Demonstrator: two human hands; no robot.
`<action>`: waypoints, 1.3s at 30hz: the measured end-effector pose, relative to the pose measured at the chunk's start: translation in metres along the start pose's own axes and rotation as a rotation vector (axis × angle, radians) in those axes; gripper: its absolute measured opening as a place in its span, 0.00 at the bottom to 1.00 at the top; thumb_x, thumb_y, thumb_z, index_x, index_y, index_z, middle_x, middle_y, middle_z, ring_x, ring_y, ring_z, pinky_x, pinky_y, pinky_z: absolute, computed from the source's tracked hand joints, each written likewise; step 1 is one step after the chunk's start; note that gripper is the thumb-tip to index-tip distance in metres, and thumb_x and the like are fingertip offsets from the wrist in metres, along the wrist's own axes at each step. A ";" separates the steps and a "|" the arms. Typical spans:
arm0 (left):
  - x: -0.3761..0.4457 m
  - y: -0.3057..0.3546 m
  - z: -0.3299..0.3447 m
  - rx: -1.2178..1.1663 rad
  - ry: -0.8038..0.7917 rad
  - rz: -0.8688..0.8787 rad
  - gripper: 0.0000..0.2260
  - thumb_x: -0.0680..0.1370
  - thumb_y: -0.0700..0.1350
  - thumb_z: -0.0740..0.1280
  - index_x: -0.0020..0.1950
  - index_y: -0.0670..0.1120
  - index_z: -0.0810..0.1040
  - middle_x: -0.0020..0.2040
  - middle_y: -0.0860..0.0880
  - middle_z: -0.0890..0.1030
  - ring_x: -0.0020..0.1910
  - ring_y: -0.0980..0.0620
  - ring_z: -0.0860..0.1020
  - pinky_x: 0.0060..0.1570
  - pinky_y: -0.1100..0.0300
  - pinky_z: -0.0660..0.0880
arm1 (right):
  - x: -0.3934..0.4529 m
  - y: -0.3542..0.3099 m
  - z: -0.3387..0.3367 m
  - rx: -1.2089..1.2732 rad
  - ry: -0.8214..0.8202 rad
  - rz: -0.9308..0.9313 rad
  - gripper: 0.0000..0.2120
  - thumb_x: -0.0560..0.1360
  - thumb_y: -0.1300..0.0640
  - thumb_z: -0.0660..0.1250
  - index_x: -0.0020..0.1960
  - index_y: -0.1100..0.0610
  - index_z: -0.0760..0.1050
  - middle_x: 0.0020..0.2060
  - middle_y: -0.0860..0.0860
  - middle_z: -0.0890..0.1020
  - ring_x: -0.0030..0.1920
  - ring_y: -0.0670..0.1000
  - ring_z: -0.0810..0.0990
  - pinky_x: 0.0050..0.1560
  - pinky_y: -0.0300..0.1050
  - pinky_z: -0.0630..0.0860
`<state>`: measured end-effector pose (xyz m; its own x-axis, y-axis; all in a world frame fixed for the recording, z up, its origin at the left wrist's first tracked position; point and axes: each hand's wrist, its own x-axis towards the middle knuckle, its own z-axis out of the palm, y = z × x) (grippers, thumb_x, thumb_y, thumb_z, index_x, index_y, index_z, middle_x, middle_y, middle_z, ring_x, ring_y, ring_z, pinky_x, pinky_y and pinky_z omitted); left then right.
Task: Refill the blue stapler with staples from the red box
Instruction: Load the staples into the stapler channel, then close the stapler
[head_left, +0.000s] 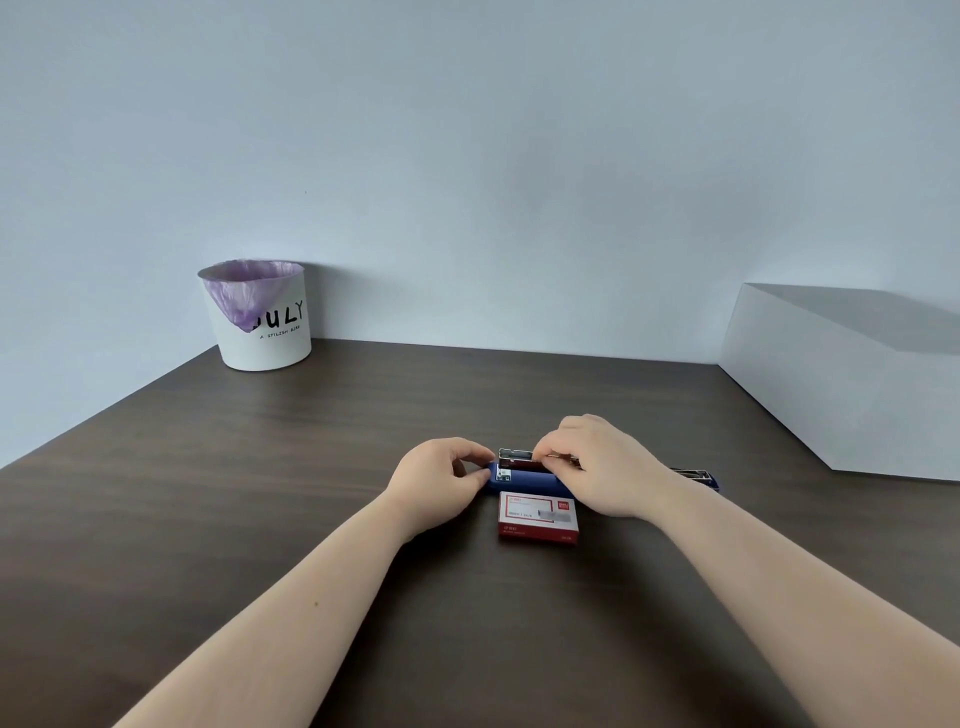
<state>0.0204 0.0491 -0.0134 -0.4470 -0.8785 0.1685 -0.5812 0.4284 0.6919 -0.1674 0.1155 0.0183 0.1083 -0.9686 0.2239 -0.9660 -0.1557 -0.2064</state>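
At the middle of the dark wood-grain table (260, 467), the long blue plastic stapler (524, 482) is lying opened flat, its metal staple channel (693, 474) sticking out at three o'clock past the right wrist. The left hand (439, 480) is bracing the stapler's nine o'clock end, thumb and fingers curled against the blue cap. The right hand (597, 465) is pinching with its fingertips over the open red-and-metal tray (514, 460); whether a strip of staples is between them, I cannot tell. The small red cardboard staple box (538, 516) is sitting closed-looking just at six o'clock of the stapler, almost touching it.

To do this step well, the right hand should be keeping whatever it is holding level with the tray, while the left is holding the body from sliding.

Open table is stretching wide at six and nine o'clock. The white bucket with purple liner (262, 317) at eleven o'clock and the white box (857, 384) at two o'clock are standing well apart.
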 end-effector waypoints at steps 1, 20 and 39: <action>0.000 0.000 0.000 0.001 -0.002 -0.001 0.10 0.74 0.46 0.66 0.54 0.54 0.81 0.46 0.48 0.83 0.44 0.52 0.77 0.46 0.61 0.72 | -0.003 0.002 -0.002 0.007 0.060 0.014 0.09 0.77 0.52 0.61 0.46 0.51 0.79 0.40 0.46 0.76 0.47 0.48 0.72 0.49 0.46 0.73; 0.002 0.002 0.001 0.005 0.018 0.002 0.10 0.73 0.48 0.68 0.53 0.54 0.81 0.34 0.58 0.77 0.35 0.57 0.74 0.37 0.64 0.69 | -0.023 0.069 -0.048 -0.036 -0.129 0.367 0.17 0.61 0.45 0.77 0.44 0.50 0.76 0.42 0.48 0.80 0.43 0.50 0.78 0.45 0.46 0.75; 0.003 -0.001 0.002 0.000 0.006 -0.013 0.09 0.73 0.46 0.67 0.53 0.53 0.81 0.41 0.55 0.80 0.43 0.55 0.77 0.46 0.61 0.72 | 0.009 -0.003 -0.005 0.152 -0.078 0.092 0.19 0.70 0.46 0.69 0.60 0.48 0.75 0.52 0.46 0.81 0.52 0.49 0.78 0.55 0.48 0.74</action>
<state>0.0191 0.0466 -0.0150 -0.4357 -0.8851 0.1639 -0.5865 0.4172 0.6942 -0.1649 0.1084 0.0256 0.0450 -0.9913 0.1237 -0.9266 -0.0877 -0.3658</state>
